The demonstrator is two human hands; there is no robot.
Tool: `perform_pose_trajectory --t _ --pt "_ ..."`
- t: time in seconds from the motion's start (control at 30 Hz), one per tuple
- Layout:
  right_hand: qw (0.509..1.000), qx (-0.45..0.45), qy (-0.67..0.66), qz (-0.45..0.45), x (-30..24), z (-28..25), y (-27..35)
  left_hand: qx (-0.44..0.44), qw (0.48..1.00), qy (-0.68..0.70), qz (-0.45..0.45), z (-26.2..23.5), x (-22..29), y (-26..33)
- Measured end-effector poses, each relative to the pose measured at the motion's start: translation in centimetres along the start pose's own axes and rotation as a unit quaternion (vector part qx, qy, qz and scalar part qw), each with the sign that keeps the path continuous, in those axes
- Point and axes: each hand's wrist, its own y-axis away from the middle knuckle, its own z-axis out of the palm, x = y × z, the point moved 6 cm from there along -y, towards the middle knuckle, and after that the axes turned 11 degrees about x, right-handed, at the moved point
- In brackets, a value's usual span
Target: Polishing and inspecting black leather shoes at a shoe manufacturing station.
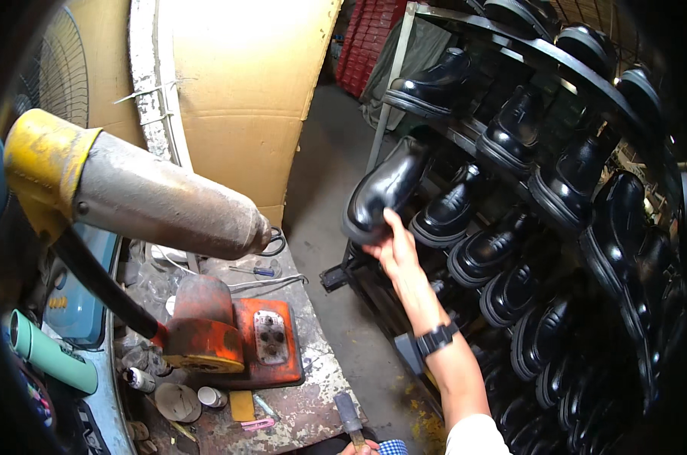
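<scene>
Two hands in view. Left hand (361, 448) at bottom edge, only fingertips showing, at handle of hammer (349, 415) lying on workbench (313, 402); grip cannot be told. Orange machine (237, 337) on bench beyond, grey-and-yellow heat gun (131, 193) hanging above it. Right hand (393, 246) reaches out, black watch (437, 338) on wrist, fingers closed on sole of black shoe (381, 189), held up in front of metal rack (510, 45). Rack rows filled with matching black shoes.
</scene>
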Motion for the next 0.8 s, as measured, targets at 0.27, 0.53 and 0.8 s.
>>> perform_pose_trajectory --t 0.27,0.53,0.8 --pt "0.978 -0.096 -0.13 0.131 4.8 -10.4 17.5 0.0 0.999 0.025 0.024 -1.8 0.5 2.0" --pt "0.973 -0.077 -0.157 0.148 5.6 -17.6 28.6 -0.038 0.997 0.021 0.06 -2.6 -0.4 4.1" --pt "0.964 -0.039 -0.159 0.207 6.2 -21.3 37.7 0.015 0.984 0.038 0.175 -2.6 1.8 5.1"
